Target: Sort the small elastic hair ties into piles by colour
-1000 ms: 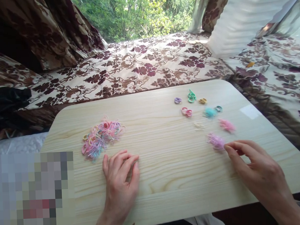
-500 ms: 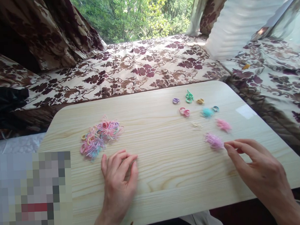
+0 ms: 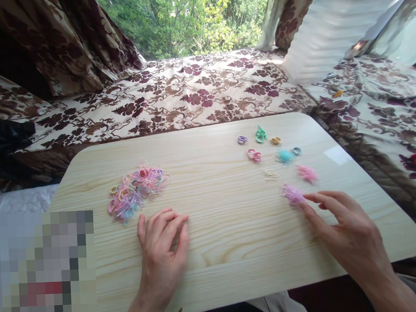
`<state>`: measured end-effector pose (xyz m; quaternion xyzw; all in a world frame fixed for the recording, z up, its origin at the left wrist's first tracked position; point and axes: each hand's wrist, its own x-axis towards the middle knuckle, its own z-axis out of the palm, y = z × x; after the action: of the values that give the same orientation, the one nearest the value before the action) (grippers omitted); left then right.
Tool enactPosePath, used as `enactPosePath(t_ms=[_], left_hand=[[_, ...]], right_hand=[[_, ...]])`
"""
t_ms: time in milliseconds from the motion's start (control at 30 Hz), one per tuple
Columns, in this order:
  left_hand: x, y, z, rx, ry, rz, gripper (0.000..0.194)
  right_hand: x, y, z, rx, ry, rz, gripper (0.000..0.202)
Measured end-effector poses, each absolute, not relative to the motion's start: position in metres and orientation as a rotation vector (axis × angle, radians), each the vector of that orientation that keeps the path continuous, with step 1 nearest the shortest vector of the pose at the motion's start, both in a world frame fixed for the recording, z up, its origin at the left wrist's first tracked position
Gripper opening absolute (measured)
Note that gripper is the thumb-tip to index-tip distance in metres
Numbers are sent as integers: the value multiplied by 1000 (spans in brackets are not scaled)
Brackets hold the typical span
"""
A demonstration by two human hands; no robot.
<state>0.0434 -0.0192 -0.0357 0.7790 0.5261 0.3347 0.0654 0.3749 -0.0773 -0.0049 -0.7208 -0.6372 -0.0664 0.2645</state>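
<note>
1. The fluffy lilac bunch of thin, stringy strands [image 3: 291, 194] lies on the pale wood-grain table [image 3: 228, 228], right at the tips of my right thumb and forefinger.
2. My right hand [image 3: 347, 228] is narrow at those tips, which meet the bunch's near right edge; I cannot tell whether a strand is pinched between them.
3. Behind the tips, my thumb and forefinger bow apart.
4. My left hand [image 3: 161, 243] rests palm down, half open, its fingers loosely bent and the thumb apart from them.
5. Just beyond it sits a tangled multicoloured pile of strands and small rings [image 3: 138, 189].
6. Near the lilac bunch lie a fluffy bright-pink bunch [image 3: 307, 173] and some thin cream strands [image 3: 271, 174].
</note>
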Motion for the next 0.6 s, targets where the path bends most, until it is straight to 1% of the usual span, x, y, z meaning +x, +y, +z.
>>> enactPosePath(t_ms=[233,400,600], left_hand=[[43,-20,-35,2324,1608,990,18],[43,-19,-36,2333,1605,992,17],[44,-19,-36,2366,1592,998,17]], right_hand=[[376,-73,-8,-1933,-1729,-179,20],[376,-75,-6,-1937,-1648,-77,17],[379,-74,5,-2022,-1434,68,23]])
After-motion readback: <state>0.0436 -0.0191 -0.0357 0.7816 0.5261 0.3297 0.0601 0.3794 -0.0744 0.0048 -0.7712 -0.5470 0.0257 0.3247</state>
